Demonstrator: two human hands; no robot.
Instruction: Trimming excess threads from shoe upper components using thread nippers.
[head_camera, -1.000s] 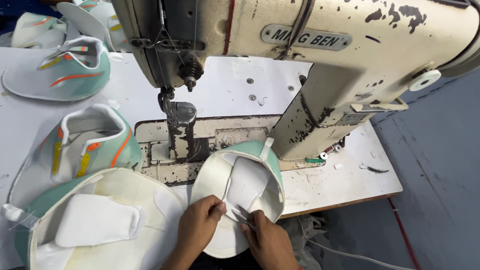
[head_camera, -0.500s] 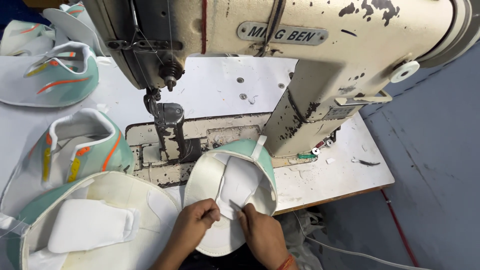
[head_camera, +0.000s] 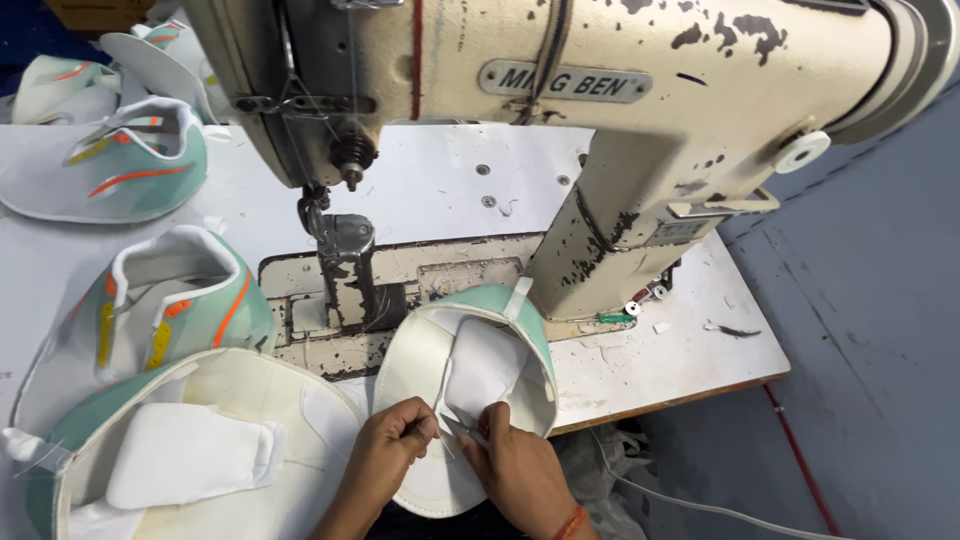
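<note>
While the mint-green and cream shoe upper with its white padded tongue (head_camera: 470, 400) lies inside-up at the near edge of the white worktable (head_camera: 700, 340), just in front of the sewing machine's post, both hands work at the middle of it; the left hand (head_camera: 385, 455) has thumb and forefinger pinched together on what looks like a small pale snipping tool or a thread end, too small to tell which; the right hand (head_camera: 510, 465) has its fingers clamped on the lower edge of the tongue, seemingly to hold that edge taut and flat for the other hand.

Upper kept close to the body and off the needle, probably for hand trimming rather than stitching.

Behind it: cream-painted, paint-chipped industrial sewing machine (head_camera: 600, 130), its needle bar and presser foot (head_camera: 345, 250) standing bare just beyond the upper.

To the left, touching nothing in hand: a second cream-lined upper with a white tongue pad (head_camera: 190, 460), lying open; a finished mint upper with orange and yellow stripes (head_camera: 170, 310); more of the same kind stacked at the far left (head_camera: 120, 170).

Thread scraps and a small green tool near the machine base (head_camera: 615, 318); grey floor to the right.
</note>
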